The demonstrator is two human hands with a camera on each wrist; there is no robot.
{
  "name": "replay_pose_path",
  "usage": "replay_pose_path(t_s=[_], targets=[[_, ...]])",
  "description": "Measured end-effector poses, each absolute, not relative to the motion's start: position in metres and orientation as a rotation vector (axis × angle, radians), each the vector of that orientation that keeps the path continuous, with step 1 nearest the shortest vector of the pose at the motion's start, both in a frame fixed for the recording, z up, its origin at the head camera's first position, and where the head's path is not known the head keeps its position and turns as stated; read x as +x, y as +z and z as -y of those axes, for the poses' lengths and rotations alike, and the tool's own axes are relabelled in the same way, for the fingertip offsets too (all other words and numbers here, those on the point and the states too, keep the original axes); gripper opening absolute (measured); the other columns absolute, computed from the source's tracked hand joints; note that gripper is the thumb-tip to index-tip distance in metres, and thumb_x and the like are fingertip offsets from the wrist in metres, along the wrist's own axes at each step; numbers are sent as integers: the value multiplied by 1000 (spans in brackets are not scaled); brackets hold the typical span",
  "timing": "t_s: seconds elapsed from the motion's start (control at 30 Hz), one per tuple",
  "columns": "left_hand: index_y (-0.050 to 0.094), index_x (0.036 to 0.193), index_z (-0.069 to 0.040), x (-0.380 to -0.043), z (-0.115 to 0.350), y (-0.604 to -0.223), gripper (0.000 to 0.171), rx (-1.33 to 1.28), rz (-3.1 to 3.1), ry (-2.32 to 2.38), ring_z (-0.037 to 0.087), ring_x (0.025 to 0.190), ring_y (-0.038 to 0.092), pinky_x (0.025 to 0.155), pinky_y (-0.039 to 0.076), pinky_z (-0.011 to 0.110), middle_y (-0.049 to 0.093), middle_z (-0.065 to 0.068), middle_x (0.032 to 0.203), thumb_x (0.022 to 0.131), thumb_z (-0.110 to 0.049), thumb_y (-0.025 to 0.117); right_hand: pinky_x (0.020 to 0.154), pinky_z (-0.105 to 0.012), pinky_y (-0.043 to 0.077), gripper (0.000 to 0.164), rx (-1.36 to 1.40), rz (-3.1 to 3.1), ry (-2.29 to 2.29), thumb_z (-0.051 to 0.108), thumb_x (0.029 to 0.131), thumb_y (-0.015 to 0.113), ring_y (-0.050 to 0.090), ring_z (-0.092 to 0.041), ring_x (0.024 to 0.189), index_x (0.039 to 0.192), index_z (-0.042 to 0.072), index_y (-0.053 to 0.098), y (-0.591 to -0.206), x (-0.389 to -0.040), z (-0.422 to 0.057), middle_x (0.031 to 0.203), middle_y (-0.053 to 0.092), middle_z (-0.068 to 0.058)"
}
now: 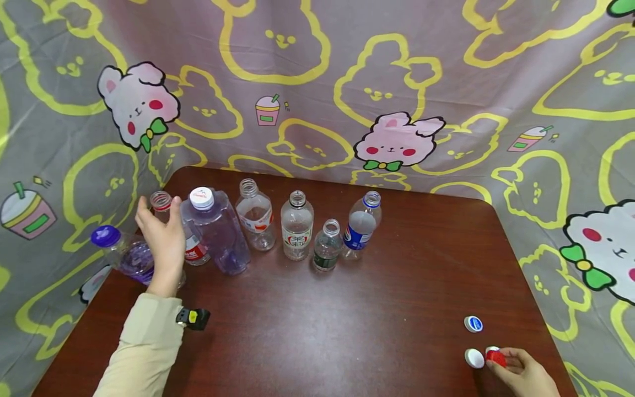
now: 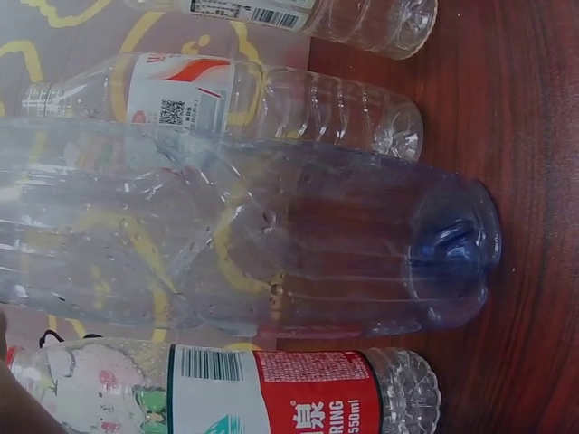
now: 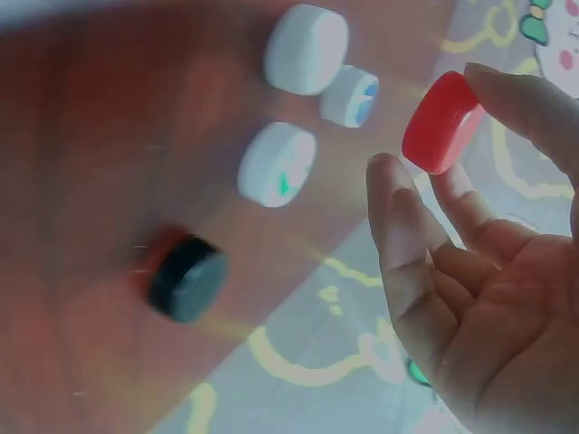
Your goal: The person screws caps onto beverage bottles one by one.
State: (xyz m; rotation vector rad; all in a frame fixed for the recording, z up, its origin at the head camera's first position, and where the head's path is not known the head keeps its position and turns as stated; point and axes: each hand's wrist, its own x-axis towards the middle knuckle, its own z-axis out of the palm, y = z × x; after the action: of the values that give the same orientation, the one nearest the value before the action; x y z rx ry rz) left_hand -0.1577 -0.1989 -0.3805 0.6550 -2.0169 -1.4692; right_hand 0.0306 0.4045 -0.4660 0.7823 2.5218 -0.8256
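Observation:
My left hand [image 1: 166, 242] holds a clear bottle [image 1: 160, 200] with a red neck ring near its top, thumb and a finger on either side. The bottle's red and white label [image 2: 271, 389] shows in the left wrist view; it stands upright on the table. Next to it is a large bluish bottle [image 1: 218, 231] with a white cap. At the table's right side, my right hand [image 1: 528, 375] pinches a red bottle cap [image 3: 443, 122] between thumb and fingers. Close by lie a white cap [image 1: 474, 358], a blue-and-white cap [image 1: 473, 324], a white cap with a green mark [image 3: 279, 165] and a black cap [image 3: 187, 278].
Left of my left hand is a bottle with a purple lid [image 1: 106, 236]. Several uncapped bottles stand in a row across the back, among them a blue-labelled bottle [image 1: 361, 229] and a small green-labelled bottle [image 1: 327, 248]. Patterned cloth [image 1: 307, 66] surrounds the brown table [image 1: 347, 325].

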Motion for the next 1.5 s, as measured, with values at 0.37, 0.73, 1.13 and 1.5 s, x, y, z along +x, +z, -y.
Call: replay_pose_path(t_s=[0.37,0.73,1.13,1.5], targets=[[41,131,13,-158,200,-389,48,610,2072,-1286,42,132,36,116,25,44,40,32,135,93,-11,57,61,-22,48,60,641,-2688,-790,37,86,68,66,-8,77,121,-8,49,-429,5,-378,108,64,-28],[40,132,10,-145,191,-403,47,535,2043,-1202,44,128,37,113,26,47,41,33,128,95,-16,55,64,-25,46,52,491,-2797,-829,36,87,68,52,14,71,120,-1,55,-424,-1,-357,108,67,-25],[42,132,6,-120,186,-408,52,548,2028,-1162,41,127,38,109,29,50,43,29,127,94,-24,58,61,-20,45,39,348,-2958,-925,26,86,69,51,15,68,118,3,65,-419,-10,-327,97,72,-16],[46,131,5,-109,181,-414,53,552,1944,-1140,37,122,47,105,35,45,51,26,126,88,-19,65,65,-18,49,41,246,-2950,-1009,31,88,68,58,13,76,121,9,64,-404,-31,-297,105,72,-14]])
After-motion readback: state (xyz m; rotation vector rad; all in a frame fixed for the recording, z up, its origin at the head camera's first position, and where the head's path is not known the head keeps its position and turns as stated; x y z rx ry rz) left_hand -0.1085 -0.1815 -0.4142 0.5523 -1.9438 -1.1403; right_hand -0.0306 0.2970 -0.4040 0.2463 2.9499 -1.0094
